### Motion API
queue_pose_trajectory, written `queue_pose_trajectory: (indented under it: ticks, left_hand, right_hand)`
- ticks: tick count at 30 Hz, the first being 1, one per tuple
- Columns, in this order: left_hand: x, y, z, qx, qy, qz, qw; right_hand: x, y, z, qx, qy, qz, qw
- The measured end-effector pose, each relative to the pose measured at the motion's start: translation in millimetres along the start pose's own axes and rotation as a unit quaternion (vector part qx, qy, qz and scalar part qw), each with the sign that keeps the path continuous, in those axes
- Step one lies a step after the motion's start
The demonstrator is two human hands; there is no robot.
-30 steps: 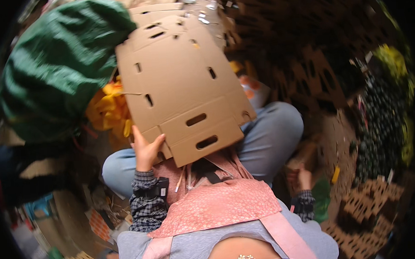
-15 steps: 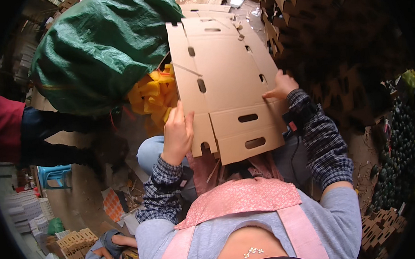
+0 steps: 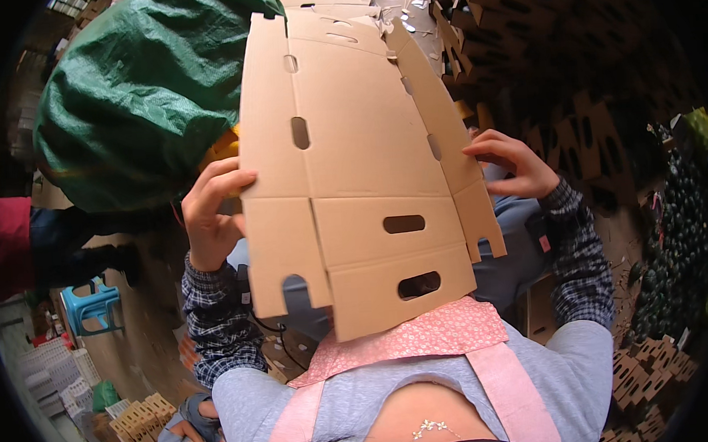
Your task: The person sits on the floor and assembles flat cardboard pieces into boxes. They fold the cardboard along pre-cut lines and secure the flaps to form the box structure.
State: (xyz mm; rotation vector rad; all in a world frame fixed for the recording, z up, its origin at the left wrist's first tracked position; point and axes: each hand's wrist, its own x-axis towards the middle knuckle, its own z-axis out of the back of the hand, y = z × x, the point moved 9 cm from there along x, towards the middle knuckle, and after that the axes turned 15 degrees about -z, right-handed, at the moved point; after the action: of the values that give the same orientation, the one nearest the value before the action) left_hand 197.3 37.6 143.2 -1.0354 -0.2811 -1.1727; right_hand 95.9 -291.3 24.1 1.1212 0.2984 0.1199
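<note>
A flat die-cut cardboard box blank (image 3: pixel 357 133) lies over my lap, its near end reaching my pink floral apron (image 3: pixel 424 329). It has creases, oval hand holes and notched corners. Its right side panel is bent up along the crease; the left one looks flatter. My left hand (image 3: pixel 216 211) grips the left edge, with fingertips on top and the thumb at the edge. My right hand (image 3: pixel 517 164) is at the right panel's outer edge, fingers curled against it and thumb lower down. Parts of both thumbs are hidden by the cardboard.
A big green woven sack (image 3: pixel 148 104) bulges at the far left, with yellow pieces (image 3: pixel 220 148) beside it. Stacked cardboard (image 3: pixel 589 129) fills the right side. A blue stool (image 3: pixel 93 305) stands left, near a person in dark trousers (image 3: pixel 67 244). Another person (image 3: pixel 191 434) is at lower left.
The cardboard blank has come nearer to my body and left. Its right side panel has bent upward. My left hand has moved left and my right hand slightly right, both shifting grip along the edges.
</note>
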Motion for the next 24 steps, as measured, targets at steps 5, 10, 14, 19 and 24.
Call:
queue_pose_trajectory:
  ticks: [5, 10, 14, 19, 24]
  left_hand:
    - [-87, 61, -18, -0.261, -0.391, 0.245, 0.848]
    - [-126, 34, -34, -0.136, -0.332, 0.242, 0.901]
    - [-132, -54, -107, 0.027, 0.243, 0.056, 0.968]
    - [-156, -36, -113, -0.164, 0.152, 0.221, 0.949]
    - [-140, 17, -108, 0.024, -0.11, 0.333, 0.936]
  right_hand:
    - [-6, 30, 3, -0.062, -0.084, 0.108, 0.989]
    - [-37, 2, 17, 0.28, -0.33, 0.015, 0.901]
    - [-67, 21, -90, -0.148, 0.023, -0.012, 0.989]
    - [-72, -3, -82, -0.004, 0.01, -0.062, 0.998]
    - [-43, -52, -87, 0.197, -0.216, -0.195, 0.936]
